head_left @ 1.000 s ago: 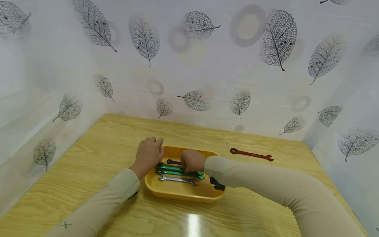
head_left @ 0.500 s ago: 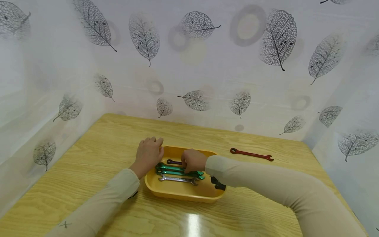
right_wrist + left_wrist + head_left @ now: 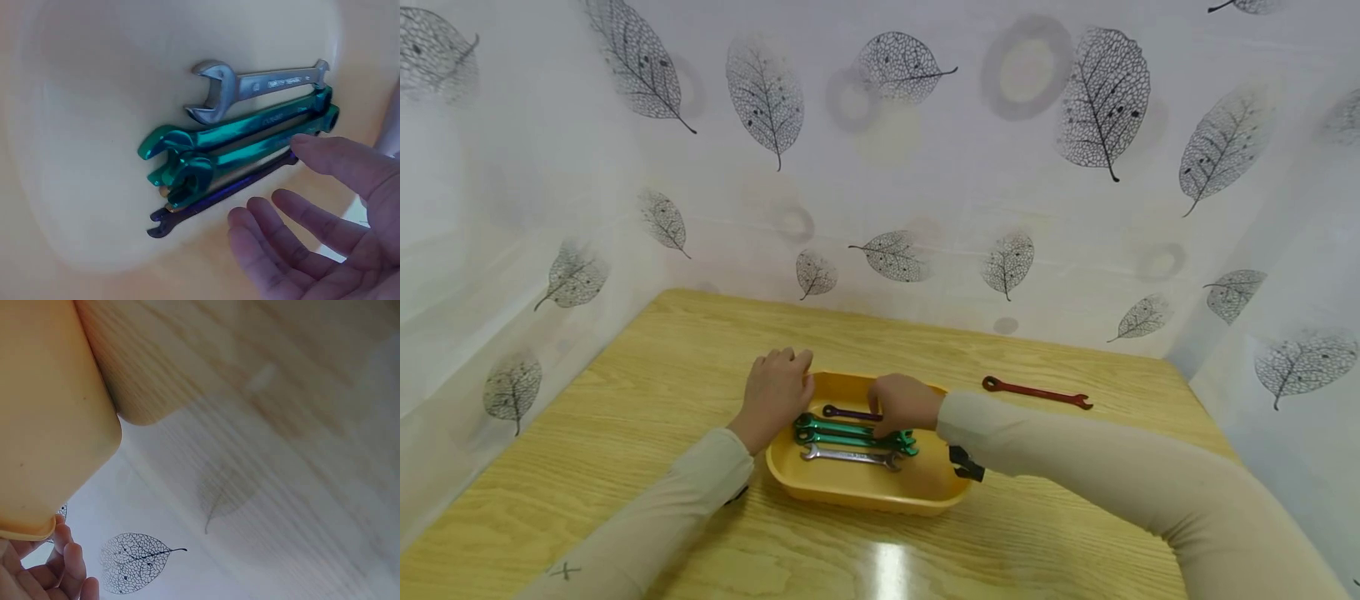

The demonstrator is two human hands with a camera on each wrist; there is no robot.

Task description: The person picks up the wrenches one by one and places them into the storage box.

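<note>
A yellow plastic tray (image 3: 865, 497) holds several wrenches. My left hand (image 3: 777, 390) grips its far left corner; in the left wrist view the fingers (image 3: 73, 561) curl at the rim. Over the tray, my right hand (image 3: 910, 403) hovers with thumb and fingers apart and nothing between them. Right below those fingers lies a slim purple wrench (image 3: 234, 186). Beside it are green combination wrenches (image 3: 250, 124), lying close together and partly overlapping. A silver open-end wrench (image 3: 278, 82) lies nearest the tray's front side.
A red wrench (image 3: 1037, 392) lies on the wooden table (image 3: 700, 333) to the right, behind the right forearm. An orange end (image 3: 165, 190) peeks out under the green wrenches. A leaf-printed curtain (image 3: 887, 167) surrounds the table's back and sides.
My right hand has shifted slightly right and opened away from the wrenches, so more of the purple wrench shows. The left hand and tray have stayed in place.
</note>
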